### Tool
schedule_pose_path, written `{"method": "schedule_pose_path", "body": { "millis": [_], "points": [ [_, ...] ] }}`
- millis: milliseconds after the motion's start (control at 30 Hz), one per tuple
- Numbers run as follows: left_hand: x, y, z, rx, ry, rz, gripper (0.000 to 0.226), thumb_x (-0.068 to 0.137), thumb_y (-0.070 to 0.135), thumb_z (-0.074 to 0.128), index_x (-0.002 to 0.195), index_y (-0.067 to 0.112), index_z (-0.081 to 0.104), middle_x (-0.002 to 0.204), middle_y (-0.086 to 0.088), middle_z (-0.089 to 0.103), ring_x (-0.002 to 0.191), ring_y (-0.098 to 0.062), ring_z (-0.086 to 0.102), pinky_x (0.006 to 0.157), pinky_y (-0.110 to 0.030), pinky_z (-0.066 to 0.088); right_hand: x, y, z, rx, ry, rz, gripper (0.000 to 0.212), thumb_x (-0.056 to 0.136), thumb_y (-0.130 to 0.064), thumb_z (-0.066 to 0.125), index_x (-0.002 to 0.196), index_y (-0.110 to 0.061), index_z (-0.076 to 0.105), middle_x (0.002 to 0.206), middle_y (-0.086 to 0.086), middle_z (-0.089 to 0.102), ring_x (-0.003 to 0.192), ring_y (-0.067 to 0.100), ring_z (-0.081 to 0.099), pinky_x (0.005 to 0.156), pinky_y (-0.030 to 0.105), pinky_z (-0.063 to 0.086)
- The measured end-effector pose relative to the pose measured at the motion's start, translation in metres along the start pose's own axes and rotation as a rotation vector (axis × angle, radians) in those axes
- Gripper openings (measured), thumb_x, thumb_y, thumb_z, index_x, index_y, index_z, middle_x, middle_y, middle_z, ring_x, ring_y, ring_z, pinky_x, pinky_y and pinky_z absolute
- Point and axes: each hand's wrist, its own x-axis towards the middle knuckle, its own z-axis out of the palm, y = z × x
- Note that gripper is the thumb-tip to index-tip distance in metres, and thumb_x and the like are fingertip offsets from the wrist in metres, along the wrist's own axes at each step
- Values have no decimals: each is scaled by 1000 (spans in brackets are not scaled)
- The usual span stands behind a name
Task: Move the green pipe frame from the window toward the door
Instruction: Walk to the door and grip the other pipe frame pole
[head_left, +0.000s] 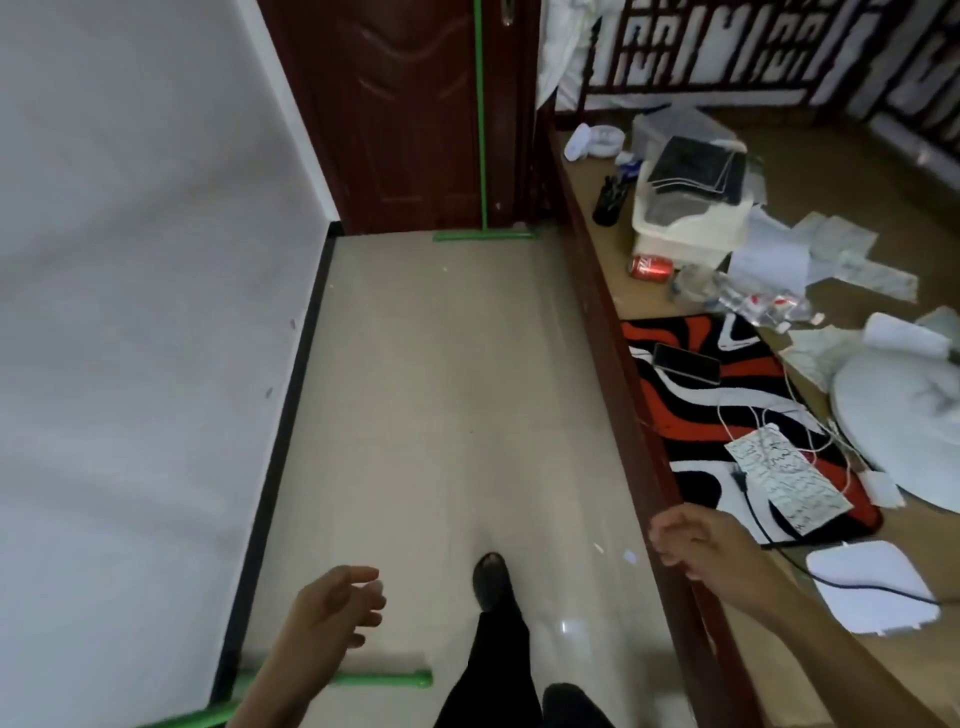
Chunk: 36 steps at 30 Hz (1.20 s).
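Room: narrow tiled floor (441, 389) running between a white wall (145, 312) and a cluttered wooden platform (613, 291), dark door (405, 114) at the far end.
Green pipe, far: one upright (480, 119) against the door, on a short foot bar (483, 236) lying across the floor.
Green pipe, near: one bar (384, 679) on the floor by the person's feet, long axis across the corridor, another length (192, 718) angling off at the bottom-left edge. Whether these join the far piece, I can't tell.
Left hand (332, 608): empty, fingers loosely curled and apart, hanging just above the near bar.
Right hand (696, 540): empty, half-curled, over the platform edge, well clear of any pipe.
Key relation: near bar lies below and slightly right of the left hand, so that's clearly the closer one for a grab.
Count: two hands, two green pipe groups, one door, one shoe (491, 577) stepping forward.
Judgement: nothing gripped right now.
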Motion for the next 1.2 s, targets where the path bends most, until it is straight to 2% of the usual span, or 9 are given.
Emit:
{"method": "schedule_pose_path", "body": {
  "millis": [133,233,433,533,667,800,967,1033,1200],
  "points": [
    [85,71,26,25,-70,44,8,87,8,61,92,9,67,66,-6,72,70,-27,65,61,-32,46,58,-22,-37,69,84,69,13,87,-4,63,83,-13,70,81,15,73,70,23,67,62,30,45],
    [133,141,33,44,-107,124,9,88,10,61,92,14,68,72,-9,75,73,-26,69,62,-32,48,97,-59,-59,157,133,108,3,84,-6,67,85,-5,69,86,26,71,68,25,64,57,30,43],
    [218,256,40,81,-132,190,11,88,15,60,94,19,69,83,-11,76,79,-25,71,69,-34,51,188,-117,-92,204,144,77,7,86,-10,67,85,-14,72,75,12,75,73,27,70,67,36,49],
    [264,295,54,77,-113,179,11,89,13,60,93,18,69,79,-10,77,77,-25,71,66,-33,50,251,-138,-114,243,112,119,14,85,-5,67,79,-14,75,76,18,74,73,30,67,69,38,49],
    [341,343,78,79,-78,124,9,88,11,61,91,15,69,71,-7,76,70,-23,69,62,-32,49,351,-172,-153,287,77,153,7,90,-4,62,88,-4,69,81,20,70,71,27,64,61,31,47],
    [408,411,99,47,-40,105,10,88,9,61,93,12,68,70,-9,75,71,-25,67,60,-32,48,448,-223,-195,215,77,60,7,87,-4,65,82,-6,70,72,12,71,63,18,63,61,29,46],
    [474,494,104,-7,58,162,12,88,11,60,92,17,69,78,-6,78,75,-24,72,64,-32,52,564,-310,-231,106,36,-64,17,86,-3,66,77,-17,68,59,-3,71,50,4,64,46,12,45],
    [499,513,102,-44,94,144,12,88,10,60,92,16,70,78,-8,77,76,-27,72,64,-34,52,608,-342,-238,56,-31,-98,13,86,-8,67,79,-18,70,66,-2,73,57,2,67,48,8,46],
    [580,546,92,-101,114,39,11,87,4,60,91,7,70,73,-13,76,72,-31,68,63,-36,48,711,-406,-238,25,-80,-135,5,87,-12,67,89,-15,70,87,10,75,78,18,70,60,12,49]
  ]
}}
